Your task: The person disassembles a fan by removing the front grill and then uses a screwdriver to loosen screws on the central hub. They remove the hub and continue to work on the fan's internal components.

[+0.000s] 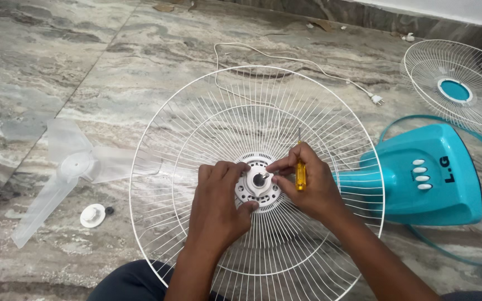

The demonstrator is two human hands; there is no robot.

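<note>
On floor, rear fan guard (207, 120) lies flat; left hand (218, 203) fingers pinch white hub (256, 187), right hand (308, 181) fingers grip yellow screwdriver (300, 174) beside the shaft. Risk: a small fastener slipping through the wires, or guard shifting.

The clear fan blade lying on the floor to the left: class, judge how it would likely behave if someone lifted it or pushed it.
The fan blade looks like thin translucent plastic, so probably light for its span. Its long thin vanes would likely flex a little. Lying flat on the polished stone floor, it would likely slide or spin when pushed, not roll.
</note>
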